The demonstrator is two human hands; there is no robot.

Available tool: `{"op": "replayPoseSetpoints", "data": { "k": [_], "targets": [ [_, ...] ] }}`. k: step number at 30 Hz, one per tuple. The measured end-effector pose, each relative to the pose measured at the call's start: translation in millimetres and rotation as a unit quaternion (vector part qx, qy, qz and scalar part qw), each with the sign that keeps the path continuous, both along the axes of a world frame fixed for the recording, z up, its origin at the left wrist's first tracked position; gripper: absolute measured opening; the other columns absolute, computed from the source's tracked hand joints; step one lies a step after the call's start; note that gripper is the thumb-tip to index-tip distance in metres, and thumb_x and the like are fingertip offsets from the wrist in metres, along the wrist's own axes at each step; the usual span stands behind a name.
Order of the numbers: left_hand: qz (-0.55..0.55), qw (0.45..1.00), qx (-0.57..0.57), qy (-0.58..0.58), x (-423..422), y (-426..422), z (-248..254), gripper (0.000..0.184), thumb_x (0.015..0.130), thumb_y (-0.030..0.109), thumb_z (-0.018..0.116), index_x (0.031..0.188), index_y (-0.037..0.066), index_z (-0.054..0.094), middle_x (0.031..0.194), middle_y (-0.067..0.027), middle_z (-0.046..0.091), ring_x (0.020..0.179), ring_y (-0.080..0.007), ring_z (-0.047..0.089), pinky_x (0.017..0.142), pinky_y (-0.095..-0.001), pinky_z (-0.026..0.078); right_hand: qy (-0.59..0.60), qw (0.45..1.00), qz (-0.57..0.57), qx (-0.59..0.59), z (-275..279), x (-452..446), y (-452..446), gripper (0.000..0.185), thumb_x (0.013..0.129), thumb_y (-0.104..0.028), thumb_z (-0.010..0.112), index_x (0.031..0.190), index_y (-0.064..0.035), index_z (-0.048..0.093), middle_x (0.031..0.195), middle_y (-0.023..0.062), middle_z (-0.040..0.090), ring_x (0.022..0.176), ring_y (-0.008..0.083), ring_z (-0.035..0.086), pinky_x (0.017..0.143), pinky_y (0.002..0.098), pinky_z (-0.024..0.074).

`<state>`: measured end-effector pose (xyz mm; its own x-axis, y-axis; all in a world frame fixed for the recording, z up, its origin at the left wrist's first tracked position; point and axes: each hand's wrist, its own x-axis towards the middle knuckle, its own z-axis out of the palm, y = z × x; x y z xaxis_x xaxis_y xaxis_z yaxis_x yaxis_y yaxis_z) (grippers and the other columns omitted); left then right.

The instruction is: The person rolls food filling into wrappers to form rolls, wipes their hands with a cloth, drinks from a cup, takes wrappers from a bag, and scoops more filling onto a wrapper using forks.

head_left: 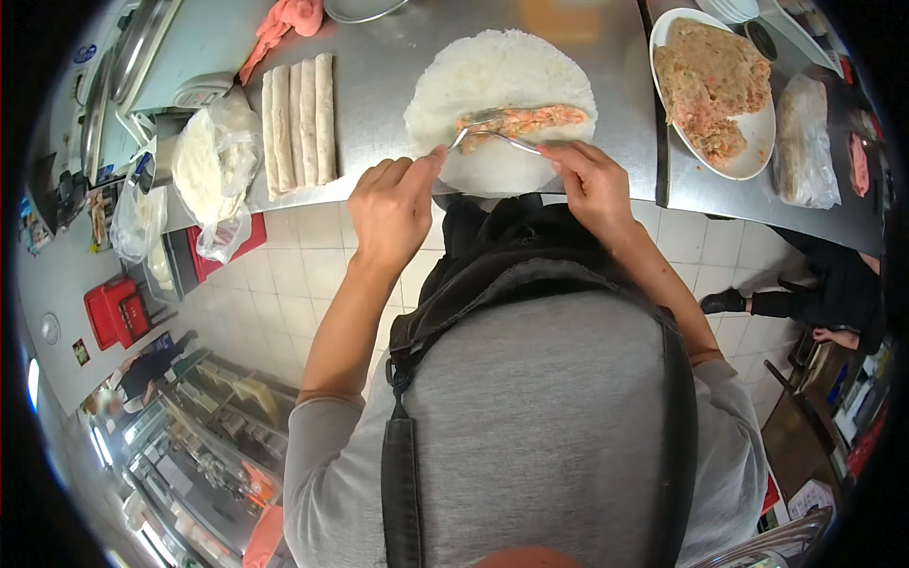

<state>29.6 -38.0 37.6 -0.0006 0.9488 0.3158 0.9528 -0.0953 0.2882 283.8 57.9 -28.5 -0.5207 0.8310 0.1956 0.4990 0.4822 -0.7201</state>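
Observation:
A round white wrapper sheet (502,71) lies on the steel counter in front of me. Across its lower half runs a strip of orange-pink filling (544,116). My left hand (393,204) is closed on a metal utensil (458,140) whose tip reaches the left part of the filling. From the right, my right hand (592,185) pinches the handle of a spoon-like utensil (516,143), its far end at the filling too. Both hands are at the sheet's near edge, one on each side. The utensils' tips are partly hidden in the filling.
Several finished rolls (301,123) lie side by side at the left, beside a plastic bag of white sheets (213,161). On the right are an oval plate (755,142) of filling and a wrapped package (803,142). A person in dark clothes (824,293) is at far right.

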Motion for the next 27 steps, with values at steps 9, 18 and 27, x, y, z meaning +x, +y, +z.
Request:
{"op": "replayPoseSetpoints", "data": {
  "k": [9, 18, 27],
  "targets": [
    [-0.001, 0.999, -0.044, 0.018, -20, -15, 2, 0.022, 0.089, 0.007, 0.071, 0.110, 0.012, 0.077, 0.074, -0.0070, 0.065, 0.066, -0.0251, 0.060, 0.063, -0.0381, 0.048, 0.044, 0.997, 0.012, -0.066, 9, 43, 7, 0.029, 0.091, 0.000, 0.065, 0.116, -0.0116, 0.075, 0.095, 0.0118, 0.071, 0.081, 0.0285, 0.068, 0.071, 0.0357, 0.0540],
    [-0.008, 0.999, -0.039, 0.008, -19, -6, -9, 0.022, 0.091, 0.010, 0.071, 0.111, 0.016, 0.077, 0.076, -0.0078, 0.067, 0.067, -0.0260, 0.061, 0.066, -0.0375, 0.051, 0.024, 0.996, -0.022, -0.080, 8, 46, 9, 0.026, 0.093, -0.003, 0.066, 0.114, -0.0125, 0.075, 0.098, 0.0101, 0.072, 0.080, 0.0249, 0.068, 0.072, 0.0333, 0.0530],
    [-0.018, 0.999, 0.001, -0.050, -14, 16, -19, 0.024, 0.088, 0.008, 0.074, 0.110, 0.015, 0.077, 0.078, -0.0100, 0.068, 0.064, -0.0274, 0.060, 0.062, -0.0410, 0.048, 0.010, 0.993, 0.014, -0.119, 14, 39, 13, 0.026, 0.093, -0.004, 0.065, 0.115, -0.0125, 0.076, 0.099, 0.0093, 0.073, 0.082, 0.0268, 0.068, 0.073, 0.0337, 0.0531]
  ]
}}
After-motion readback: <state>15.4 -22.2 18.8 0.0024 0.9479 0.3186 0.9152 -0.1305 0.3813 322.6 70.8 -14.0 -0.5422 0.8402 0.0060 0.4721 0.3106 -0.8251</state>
